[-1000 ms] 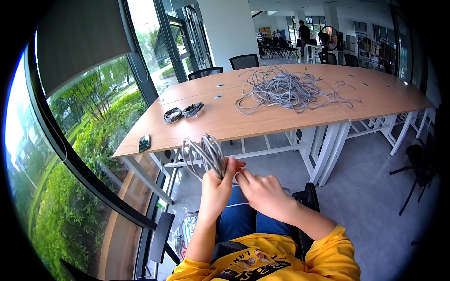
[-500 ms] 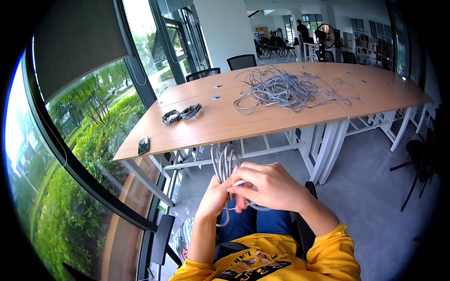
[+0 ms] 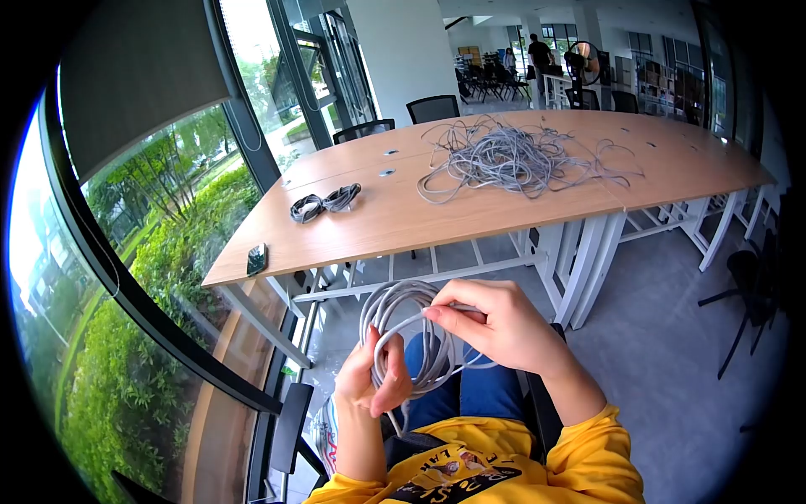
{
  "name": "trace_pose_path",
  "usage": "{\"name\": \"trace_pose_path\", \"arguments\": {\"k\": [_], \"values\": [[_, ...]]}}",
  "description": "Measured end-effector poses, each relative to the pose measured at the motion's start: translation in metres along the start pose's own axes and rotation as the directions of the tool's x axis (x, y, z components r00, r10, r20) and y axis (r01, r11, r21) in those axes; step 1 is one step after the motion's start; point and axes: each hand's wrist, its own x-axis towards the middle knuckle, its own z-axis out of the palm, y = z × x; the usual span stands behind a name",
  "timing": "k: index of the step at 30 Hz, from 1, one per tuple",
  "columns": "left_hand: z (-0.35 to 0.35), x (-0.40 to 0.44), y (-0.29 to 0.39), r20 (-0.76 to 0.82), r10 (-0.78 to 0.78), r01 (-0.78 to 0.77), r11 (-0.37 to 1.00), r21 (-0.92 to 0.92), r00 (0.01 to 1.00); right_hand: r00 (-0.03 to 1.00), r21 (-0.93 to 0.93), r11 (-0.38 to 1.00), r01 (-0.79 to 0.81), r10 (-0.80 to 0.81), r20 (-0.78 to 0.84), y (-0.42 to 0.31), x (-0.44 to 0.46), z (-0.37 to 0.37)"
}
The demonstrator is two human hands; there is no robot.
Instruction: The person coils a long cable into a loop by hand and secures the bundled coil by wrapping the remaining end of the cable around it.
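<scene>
The scene is covered by a single head-worn camera, by which a forward and downward line of sight is held. The wearer's yellow top [image 3: 579,466] is seen from above at the lower edge. The left hand [image 3: 374,370] and right hand [image 3: 495,323] are taken in at close range, near lower centre. The table [image 3: 395,223] is viewed obliquely beyond them, windows [image 3: 193,223] are included at left, and a standing fan [image 3: 583,65] is placed in the distance.

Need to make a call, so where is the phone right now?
In the head view, the phone lies at the left, on the table near its front-left corner, closer to the wearer than the looped cable bundle.
</scene>
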Motion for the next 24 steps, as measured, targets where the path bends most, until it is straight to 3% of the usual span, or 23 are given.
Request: {"name": "trace_pose_path", "arguments": {"k": [4,6,8,12,18,21,23,24], "values": [[-0.001,-0.001,-0.001,-0.108,-0.054,0.056,0.998,0.017,0.993,1.000,-0.139,0.990,0.008,-0.009,-0.012,-0.002,0.000,-0.005],[-0.007,0.001,-0.004,-0.082,-0.096,0.096,0.995,-0.006,0.992,0.996,-0.129,0.990,0.049,-0.059,-0.073,0.002,0.002,0.000],[-0.008,0.002,-0.007,0.212,-0.157,0.168,0.985,-0.031,0.964,0.985,-0.120,0.988,0.092,-0.108,-0.135,0.008,0.003,0.005],[-0.014,0.002,-0.012,0.293,-0.153,0.197,0.972,-0.127,0.944,0.960,-0.186,0.968,0.169,-0.205,-0.192,0.011,0.004,0.008],[-0.009,0.006,-0.013,0.217,-0.153,0.187,0.972,-0.143,0.964,0.935,-0.181,0.969,0.170,-0.217,-0.280,0.015,0.007,0.008],[-0.006,0.006,-0.012,0.073,-0.201,0.204,0.978,-0.040,0.977,0.949,-0.179,0.976,0.121,-0.166,-0.268,0.015,0.006,0.009],[-0.013,0.007,-0.014,0.277,-0.160,0.212,0.962,-0.171,0.948,0.961,-0.203,0.975,0.089,-0.137,-0.239,0.022,0.005,0.015],[-0.015,0.007,-0.014,0.277,-0.160,0.213,0.962,-0.172,0.947,0.958,-0.091,0.988,0.127,-0.146,-0.248,0.034,0.007,0.024]]}}
